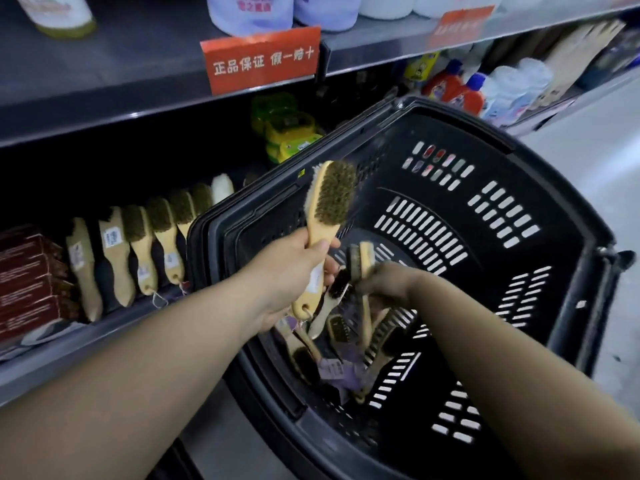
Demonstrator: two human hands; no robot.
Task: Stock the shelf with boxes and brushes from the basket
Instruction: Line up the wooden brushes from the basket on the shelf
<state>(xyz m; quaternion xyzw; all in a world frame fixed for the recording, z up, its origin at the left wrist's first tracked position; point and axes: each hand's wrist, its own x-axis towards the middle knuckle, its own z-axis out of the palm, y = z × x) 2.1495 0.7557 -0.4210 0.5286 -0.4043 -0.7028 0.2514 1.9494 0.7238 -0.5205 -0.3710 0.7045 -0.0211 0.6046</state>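
Note:
My left hand (294,268) grips the handle of a wooden brush (329,206) with tan bristles, held upright over the near-left rim of the black plastic basket (519,306). A second, white-bristled brush seems to sit behind it. My right hand (384,278) is down inside the basket, blurred, closed on another wooden brush (362,261). Several more brushes (332,344) lie in the basket's bottom. On the shelf (114,327) to the left stands a row of wooden brushes (145,244), with dark red boxes (31,278) stacked at the far left.
An upper shelf carries a red sign (261,58) and white pouches. Green-yellow packs (284,133) sit behind the basket at the shelf's back. Orange and clear bottles (485,88) stand further right. Pale floor shows at far right.

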